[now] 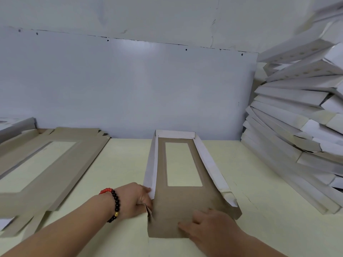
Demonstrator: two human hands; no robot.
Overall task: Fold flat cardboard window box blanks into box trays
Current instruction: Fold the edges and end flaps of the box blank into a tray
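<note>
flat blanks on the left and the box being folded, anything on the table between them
Nothing: in the head view only bare table lies between the flat blanks and the half-folded box, up to the left hand.

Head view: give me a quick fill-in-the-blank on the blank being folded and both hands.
1. The left hand pinches the ____ near corner of the box blank.
2. The right hand presses flat on the blank's ____ end.
3. The stack of folded trays leans at the ____ of the table.

Missing words: left; near; right
</note>
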